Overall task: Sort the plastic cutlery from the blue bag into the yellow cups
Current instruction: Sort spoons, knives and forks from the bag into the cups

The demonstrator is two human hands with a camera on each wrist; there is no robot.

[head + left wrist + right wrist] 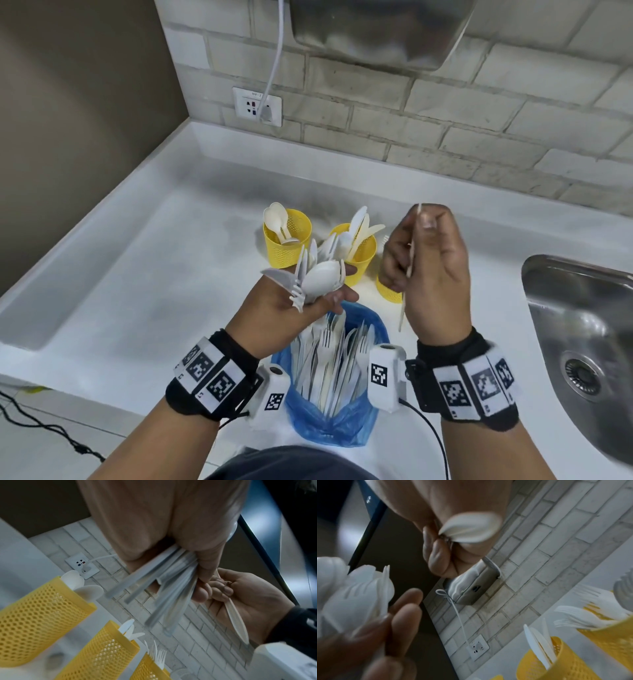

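Observation:
My left hand [329, 294] grips a mixed bunch of white plastic cutlery [308, 279] above the blue bag [342, 421], which stands open at the counter's front edge, full of cutlery. My right hand [411, 246] is raised to the right and pinches a single white knife [236, 622], seen edge-on in the head view. Three yellow mesh cups stand behind the hands. The left cup [286, 246] holds spoons. The middle cup [359, 260] holds knives. The right cup [388, 291] is mostly hidden by my right hand and holds forks [157, 654].
A steel sink [582, 325] is set into the white counter [154, 274] on the right. A wall socket [257, 106] with a white cord sits on the tiled wall behind. A steel appliance [376, 31] hangs above.

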